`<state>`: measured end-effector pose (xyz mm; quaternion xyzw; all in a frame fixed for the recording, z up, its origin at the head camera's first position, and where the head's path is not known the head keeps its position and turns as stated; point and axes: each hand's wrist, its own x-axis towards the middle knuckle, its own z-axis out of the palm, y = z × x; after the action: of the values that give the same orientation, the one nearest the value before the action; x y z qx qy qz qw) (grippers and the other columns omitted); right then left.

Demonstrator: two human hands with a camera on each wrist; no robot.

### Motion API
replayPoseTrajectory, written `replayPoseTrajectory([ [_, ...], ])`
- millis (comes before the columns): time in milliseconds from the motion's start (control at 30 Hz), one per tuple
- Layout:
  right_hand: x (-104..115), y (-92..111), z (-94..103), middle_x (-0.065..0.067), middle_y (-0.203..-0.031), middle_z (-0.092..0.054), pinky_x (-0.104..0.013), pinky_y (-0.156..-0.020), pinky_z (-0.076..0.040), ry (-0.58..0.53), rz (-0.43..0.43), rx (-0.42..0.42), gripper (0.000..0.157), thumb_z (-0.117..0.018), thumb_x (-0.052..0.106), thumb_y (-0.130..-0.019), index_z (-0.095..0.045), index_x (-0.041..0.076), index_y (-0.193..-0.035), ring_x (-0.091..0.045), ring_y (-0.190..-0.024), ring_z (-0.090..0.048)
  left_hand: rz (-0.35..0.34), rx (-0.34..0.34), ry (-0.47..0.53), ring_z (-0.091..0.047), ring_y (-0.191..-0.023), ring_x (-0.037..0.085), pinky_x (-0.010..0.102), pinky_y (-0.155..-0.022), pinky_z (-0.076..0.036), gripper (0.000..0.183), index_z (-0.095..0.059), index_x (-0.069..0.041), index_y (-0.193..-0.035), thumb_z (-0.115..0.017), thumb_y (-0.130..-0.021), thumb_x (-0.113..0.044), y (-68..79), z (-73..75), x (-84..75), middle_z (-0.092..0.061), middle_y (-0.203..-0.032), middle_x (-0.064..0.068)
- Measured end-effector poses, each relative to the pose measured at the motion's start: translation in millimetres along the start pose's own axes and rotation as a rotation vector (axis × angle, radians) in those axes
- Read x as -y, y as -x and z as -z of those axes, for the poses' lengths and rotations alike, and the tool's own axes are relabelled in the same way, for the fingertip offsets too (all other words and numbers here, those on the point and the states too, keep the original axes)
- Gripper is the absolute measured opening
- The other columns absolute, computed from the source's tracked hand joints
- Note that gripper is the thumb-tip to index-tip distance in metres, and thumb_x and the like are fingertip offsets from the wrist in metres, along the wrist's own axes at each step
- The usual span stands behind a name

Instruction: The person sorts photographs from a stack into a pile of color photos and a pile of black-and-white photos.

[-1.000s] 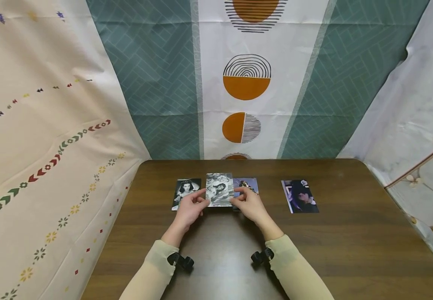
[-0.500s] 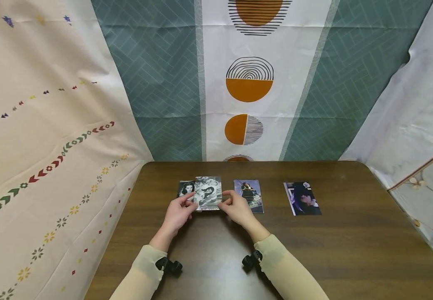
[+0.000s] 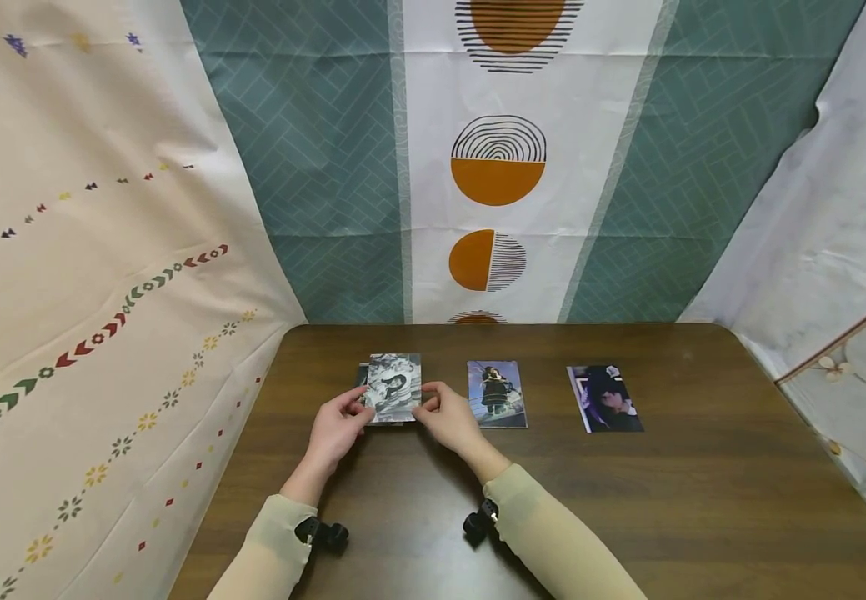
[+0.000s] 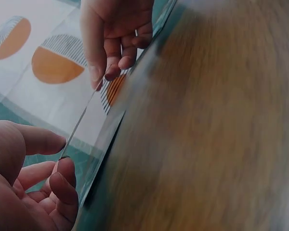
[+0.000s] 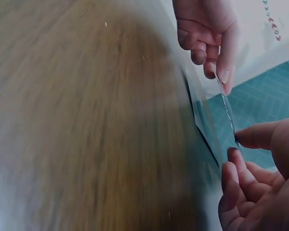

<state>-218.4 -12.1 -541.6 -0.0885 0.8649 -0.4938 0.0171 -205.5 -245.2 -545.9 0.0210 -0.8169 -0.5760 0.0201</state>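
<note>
My left hand (image 3: 337,427) and right hand (image 3: 449,419) pinch opposite side edges of a black-and-white photo card (image 3: 395,387) between thumb and fingers. In the head view it overlaps another dark photo card (image 3: 362,375), of which only a strip shows at the left. Both wrist views show the held card (image 4: 79,124) edge-on as a thin sheet, raised above the card lying on the table. The left fingers (image 4: 62,192) sit at one edge and the right fingers (image 5: 241,178) at the other.
To the right lie a photo card with a bluish picture (image 3: 496,394) and, farther right, a purple-dark photo card (image 3: 603,398). The brown wooden table (image 3: 673,500) ends at a patterned cloth (image 3: 493,267) behind, with more cloths at both sides.
Both hands have carried the black-and-white photo card leftward, from partly over the bluish card to over the left card. The bluish card is now fully uncovered.
</note>
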Motion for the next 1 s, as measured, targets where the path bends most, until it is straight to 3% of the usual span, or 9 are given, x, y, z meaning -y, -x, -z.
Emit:
replayPoseTrajectory([
  [167, 4.4, -6.2, -15.4, 0.006, -0.09, -0.071, -0.038, -0.078, -0.056, -0.008, -0.005, -0.005, 0.044, -0.077, 0.023, -0.096, -0.066, 0.007, -0.136, -0.011, -0.08, -0.068, 0.014, -0.022, -0.028, -0.058, -0.07, 0.018, 0.027, -0.062, -0.048, 0.049, -0.065, 0.0, -0.144, -0.075, -0.097, -0.009, -1.6, 10.1, 5.2, -0.066, -0.099, 0.01],
  [400, 7.1, -7.5, -31.7, 0.009, -0.09, -0.07, -0.036, -0.076, -0.054, 0.079, -0.03, -0.03, 0.043, -0.08, 0.026, -0.094, -0.07, 0.009, -0.133, -0.009, -0.079, -0.065, 0.029, -0.068, -0.091, -0.056, -0.075, 0.015, 0.026, -0.066, -0.044, 0.045, -0.069, 0.003, -0.137, -0.077, -0.094, -0.007, -5.1, 15.5, 12.8, -0.067, -0.097, 0.009],
  [1000, 13.9, -10.0, -34.4, 0.008, -0.095, -0.072, -0.04, -0.079, -0.056, 0.234, -0.053, -0.032, 0.044, -0.081, 0.032, -0.094, -0.073, 0.012, -0.132, -0.016, -0.088, -0.069, 0.029, -0.054, -0.247, -0.055, -0.089, 0.026, 0.034, -0.077, -0.044, 0.046, -0.068, 0.003, -0.138, -0.075, -0.095, -0.013, -10.3, 14.1, 14.5, -0.062, -0.1, 0.011],
])
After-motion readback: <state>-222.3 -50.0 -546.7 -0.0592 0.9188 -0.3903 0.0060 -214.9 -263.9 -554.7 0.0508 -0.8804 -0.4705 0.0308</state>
